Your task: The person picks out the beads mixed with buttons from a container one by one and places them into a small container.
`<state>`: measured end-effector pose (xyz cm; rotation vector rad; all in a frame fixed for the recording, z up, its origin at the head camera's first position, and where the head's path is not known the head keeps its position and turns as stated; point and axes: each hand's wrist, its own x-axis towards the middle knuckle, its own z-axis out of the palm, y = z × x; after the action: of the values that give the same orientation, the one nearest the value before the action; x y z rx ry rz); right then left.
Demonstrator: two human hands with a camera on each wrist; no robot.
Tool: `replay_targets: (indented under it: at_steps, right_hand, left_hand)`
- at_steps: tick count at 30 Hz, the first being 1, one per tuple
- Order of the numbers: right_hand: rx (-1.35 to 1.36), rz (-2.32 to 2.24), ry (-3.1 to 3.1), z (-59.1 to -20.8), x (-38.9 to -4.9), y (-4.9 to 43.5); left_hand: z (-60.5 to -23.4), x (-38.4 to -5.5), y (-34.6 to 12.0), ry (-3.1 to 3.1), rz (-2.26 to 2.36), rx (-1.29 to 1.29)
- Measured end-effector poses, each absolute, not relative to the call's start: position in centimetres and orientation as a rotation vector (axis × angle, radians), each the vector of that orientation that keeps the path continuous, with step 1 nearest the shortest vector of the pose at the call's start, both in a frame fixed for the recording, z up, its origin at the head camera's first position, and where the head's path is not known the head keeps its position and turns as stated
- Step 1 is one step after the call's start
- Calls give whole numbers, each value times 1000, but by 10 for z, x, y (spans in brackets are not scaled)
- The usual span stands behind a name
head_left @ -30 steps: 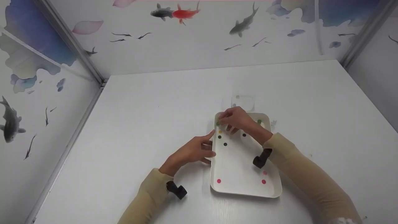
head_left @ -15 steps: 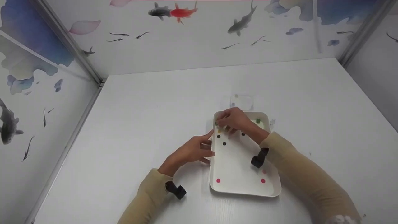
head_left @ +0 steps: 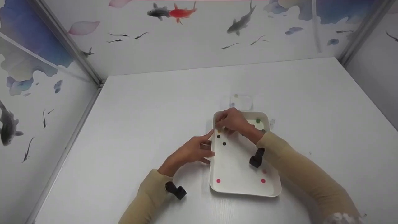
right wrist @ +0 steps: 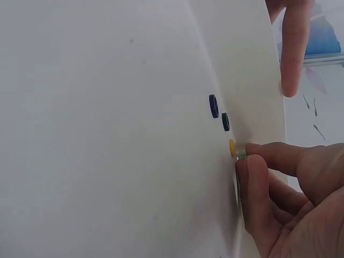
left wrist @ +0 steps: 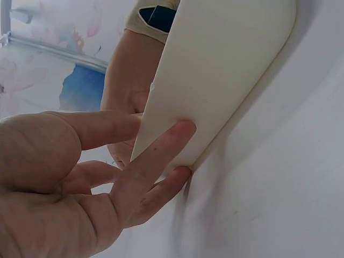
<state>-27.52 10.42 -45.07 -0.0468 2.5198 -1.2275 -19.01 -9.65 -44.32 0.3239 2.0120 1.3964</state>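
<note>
A shallow cream tray (head_left: 239,168) stands on the table with small coloured discs in it. My right hand (head_left: 231,119) is at its far left corner, where thumb and fingertip pinch a small, clear greenish disc (right wrist: 241,156), mostly hidden by the fingers. Right beside it are a yellow disc (right wrist: 232,147), a dark green disc (right wrist: 226,122) and a dark blue disc (right wrist: 214,106). With fingers nearly straight, my left hand (head_left: 192,149) touches the tray's left side; in the left wrist view its fingertips (left wrist: 185,129) press on the outer wall.
Pink discs (head_left: 218,180) lie near the tray's front corners, and a green disc (head_left: 258,120) at the far right. Behind the tray is a clear plastic box (head_left: 242,102), with a crumpled clear scrap (head_left: 272,122) to the right. Printed panels (head_left: 202,40) enclose the table.
My right hand has shifted slightly left and toward me, now covering the green disc in the far left corner. More discs show beside its wrist. My left hand stays against the tray.
</note>
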Motion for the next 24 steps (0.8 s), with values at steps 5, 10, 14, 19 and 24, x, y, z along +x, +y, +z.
replay_targets:
  at_steps: [5, 10, 14, 19, 24]
  right_hand:
    - [-89, -1261, 2538, -453, -275, 106]
    - [-131, -1276, 2527, -454, -276, 109]
    - [-138, -1263, 2510, -451, -276, 111]
    - [-118, -1242, 2477, -449, -277, 111]
    - [-95, -1215, 2465, -446, -276, 111]
  left_hand:
    - [-444, -190, -97, 2018, 1389, 322]
    - [-445, -190, -97, 2020, 1394, 331]
    - [-444, -190, -97, 2025, 1392, 340]
    - [-443, -190, -97, 2027, 1388, 341]
    - [-443, -190, -97, 2020, 1394, 336]
